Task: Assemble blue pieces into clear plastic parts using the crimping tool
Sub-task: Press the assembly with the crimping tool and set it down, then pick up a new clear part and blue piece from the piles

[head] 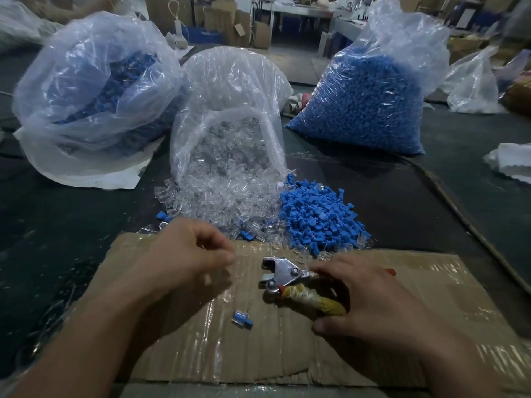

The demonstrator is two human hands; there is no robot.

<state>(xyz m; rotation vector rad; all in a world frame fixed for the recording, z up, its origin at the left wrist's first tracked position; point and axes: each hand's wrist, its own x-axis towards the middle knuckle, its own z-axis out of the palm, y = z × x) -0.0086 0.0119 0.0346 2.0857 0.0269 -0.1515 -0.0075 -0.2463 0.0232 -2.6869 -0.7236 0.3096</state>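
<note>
the tool (283,275) lies on the cardboard (258,357), metal head pointing left. the right hand (370,300) grasps its handles, fingers over the upper one and thumb against the yellow-wrapped one. the left hand (189,259) hovers left of the head, blurred, fingers curled together; cannot tell whether they pinch anything. one joined piece (242,319) lies on the cardboard between the hands. beyond the cardboard's far edge, clear parts (218,193) spill from an open bag (230,87), touching a heap of blue pieces (319,219) on their right. a blue-filled bag (367,93) stands behind.
</note>
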